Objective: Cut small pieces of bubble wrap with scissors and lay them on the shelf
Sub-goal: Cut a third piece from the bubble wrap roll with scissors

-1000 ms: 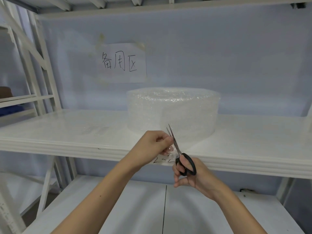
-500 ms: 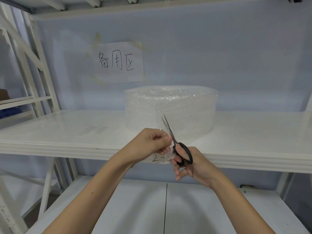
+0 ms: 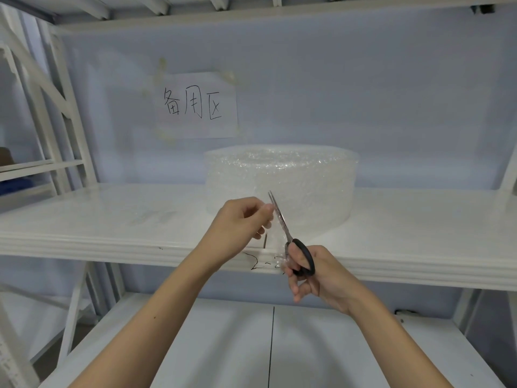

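Note:
A big roll of clear bubble wrap [image 3: 282,183] stands on the white shelf [image 3: 112,219], back of centre. In front of the shelf edge my left hand [image 3: 240,222] pinches a small strip of bubble wrap [image 3: 275,236] between thumb and fingers. My right hand [image 3: 313,273] grips black-handled scissors [image 3: 291,239], fingers through the loop. The blades point up and slightly left, nearly together, running along the strip. The lower end of the strip hangs by the scissor handle.
A paper sign [image 3: 195,105] with handwritten characters is taped to the blue back wall. A lower white shelf [image 3: 195,345] lies beneath my arms. White frame uprights [image 3: 56,107] stand at the left. Black marks [image 3: 257,261] are written on the shelf's front edge.
Both hands have risen slightly with the strip and scissors. The blades have closed further along the bubble wrap.

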